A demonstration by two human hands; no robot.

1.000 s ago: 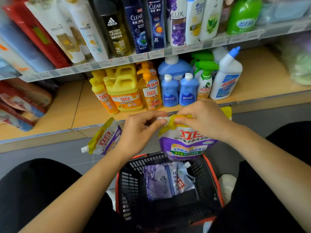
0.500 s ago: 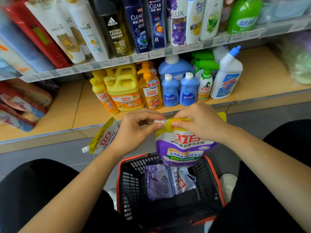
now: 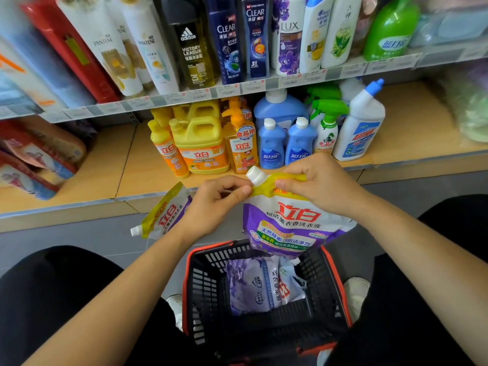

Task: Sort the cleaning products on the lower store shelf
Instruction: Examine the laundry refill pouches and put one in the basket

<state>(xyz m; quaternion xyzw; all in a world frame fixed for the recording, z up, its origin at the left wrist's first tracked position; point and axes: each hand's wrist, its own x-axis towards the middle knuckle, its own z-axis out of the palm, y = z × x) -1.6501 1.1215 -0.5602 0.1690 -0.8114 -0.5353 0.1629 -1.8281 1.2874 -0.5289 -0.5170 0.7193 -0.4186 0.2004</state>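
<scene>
I hold a purple-and-yellow detergent pouch (image 3: pixel 287 223) with a white cap above a black basket (image 3: pixel 200 299). My right hand (image 3: pixel 322 183) grips its yellow top edge. My left hand (image 3: pixel 214 199) pinches the pouch's corner just below the cap. A second, matching pouch (image 3: pixel 163 212) leans off the front edge of the lower shelf (image 3: pixel 105 167). A pale purple refill pouch (image 3: pixel 261 283) lies inside the basket. On the lower shelf stand yellow dish-soap bottles (image 3: pixel 200 143), blue detergent bottles (image 3: pixel 285 141), a green spray bottle (image 3: pixel 327 128) and a white toilet cleaner (image 3: pixel 361 125).
Shampoo and body-wash bottles (image 3: pixel 232 38) line the upper shelf. Red packets (image 3: pixel 34 159) lie at the lower shelf's left end, and a pale green bag (image 3: pixel 472 112) at its right. My dark-trousered knees flank the basket on the grey floor (image 3: pixel 79 241).
The held pouch has risen slightly and its white cap now stands free above my left fingers, which moved from the cap down to the corner beneath it.
</scene>
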